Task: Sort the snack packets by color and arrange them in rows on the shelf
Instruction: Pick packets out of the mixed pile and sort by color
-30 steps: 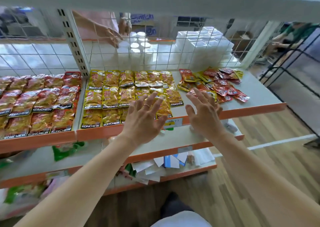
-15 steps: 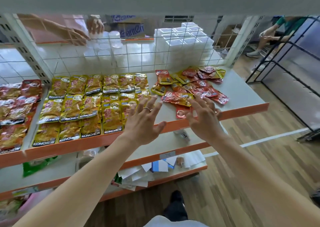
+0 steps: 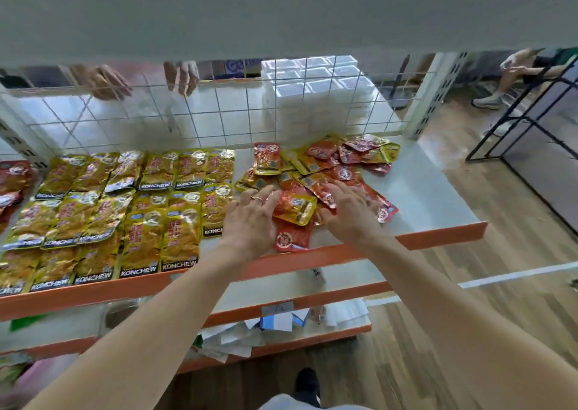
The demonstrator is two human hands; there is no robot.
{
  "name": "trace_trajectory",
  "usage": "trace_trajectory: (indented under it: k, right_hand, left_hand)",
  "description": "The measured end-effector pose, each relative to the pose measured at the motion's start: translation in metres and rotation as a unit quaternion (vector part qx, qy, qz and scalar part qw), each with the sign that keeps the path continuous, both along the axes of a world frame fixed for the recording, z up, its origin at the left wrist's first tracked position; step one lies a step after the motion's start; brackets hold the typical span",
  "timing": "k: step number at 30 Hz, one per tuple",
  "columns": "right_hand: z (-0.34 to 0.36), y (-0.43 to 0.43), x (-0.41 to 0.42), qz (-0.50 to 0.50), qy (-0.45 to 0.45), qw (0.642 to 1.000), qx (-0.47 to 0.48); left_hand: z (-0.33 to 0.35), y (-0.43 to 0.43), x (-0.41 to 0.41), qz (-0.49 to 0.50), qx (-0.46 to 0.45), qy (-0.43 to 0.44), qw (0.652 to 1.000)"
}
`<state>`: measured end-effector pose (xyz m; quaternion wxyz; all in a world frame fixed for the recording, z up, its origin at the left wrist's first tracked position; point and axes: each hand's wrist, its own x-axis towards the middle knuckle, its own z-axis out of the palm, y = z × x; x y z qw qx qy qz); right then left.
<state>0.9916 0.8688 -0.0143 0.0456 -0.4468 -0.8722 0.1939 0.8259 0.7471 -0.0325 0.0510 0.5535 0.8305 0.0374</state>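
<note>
Head view shows a white shelf board with an orange front edge, on which the glossy foil snack packets lie in three groups. Yellow foil packets marked KONCHEW are laid flat in overlapping rows across the middle of the board, labels toward the front, so that colour is evidently largely sorted. A few red foil packets show at the far left edge, cut off by the frame. Unsorted stock remains as a loose mixed heap of red and yellow packets on the right part of the board, just beside the last yellow column and well short of the right end. The left hand lies palm down at the heap's left edge, fingers straight and spread, gripping nothing. The right hand lies palm down on the heap's near right side, fingers likewise extended and holding nothing; whether the palm bears on the packets cannot be told. One crumpled yellow packet sits between the two hands, above a red packet near the front edge. Judgement: the hands bracket the heap either to gather it or to spread it for picking by colour, and the yellow packet between them is the likeliest next pick. A white wire grid panel backs the shelf and keeps stock from sliding off the rear; stacked clear plastic containers stand behind it. Risk noted: slick foil near the front edge could slip off.
</note>
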Motion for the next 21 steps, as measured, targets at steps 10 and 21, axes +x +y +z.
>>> trace_trajectory:
  k: [10,21]
  right_hand:
    - [-0.003,0.032,-0.025,0.049,-0.081,0.994,0.049]
    - [-0.004,0.036,-0.009,0.095,-0.035,0.969,0.226]
  left_hand:
    - [-0.004,0.007,-0.004,-0.027,0.173,-0.01,0.984]
    - [0.02,-0.021,-0.01,0.196,0.283,-0.526,0.778]
